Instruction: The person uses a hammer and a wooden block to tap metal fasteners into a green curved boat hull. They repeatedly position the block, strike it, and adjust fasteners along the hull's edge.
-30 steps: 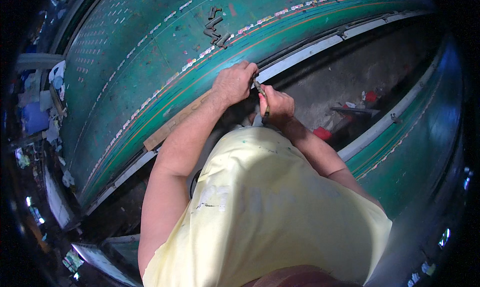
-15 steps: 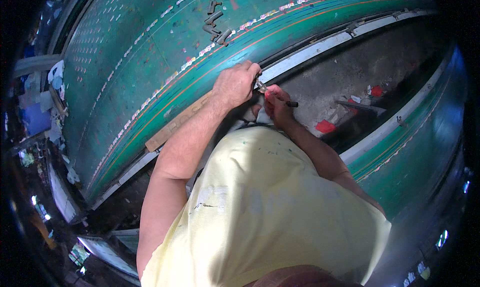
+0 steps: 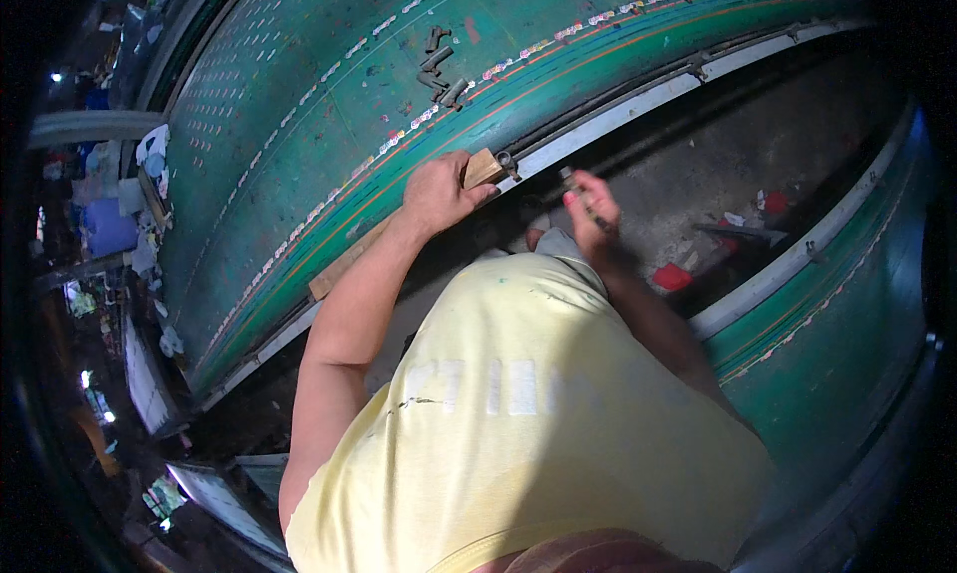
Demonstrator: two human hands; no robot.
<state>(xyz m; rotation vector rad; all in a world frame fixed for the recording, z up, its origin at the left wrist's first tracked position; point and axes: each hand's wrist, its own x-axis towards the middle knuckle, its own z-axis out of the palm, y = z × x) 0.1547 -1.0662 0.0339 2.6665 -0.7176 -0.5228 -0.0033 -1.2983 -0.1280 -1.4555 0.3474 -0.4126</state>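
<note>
My left hand [image 3: 439, 192] is wrapped round the end of a long wooden strip [image 3: 482, 168], which lies along the near edge of the green table [image 3: 329, 124]. Just beyond the strip's end, a small metal clamp [image 3: 507, 164] sits on the pale metal rail [image 3: 568, 146]. Off to the right, apart from the rail, my right hand [image 3: 594, 212] is closed on a short dark hand tool with a metal end [image 3: 568, 177]; its exact kind is too small to make out.
Several dark metal clamp pieces [image 3: 435, 69] lie on the green table. More clamps [image 3: 698, 71] sit farther along the rail. Red scraps [image 3: 672, 277] lie on the floor of the aisle, and a second green table [image 3: 837, 314] runs along the right.
My right hand has drawn back from the rail, rightward and down, with the tool. My left hand has shifted back from the clamp to the wooden strip's end, uncovering both.
</note>
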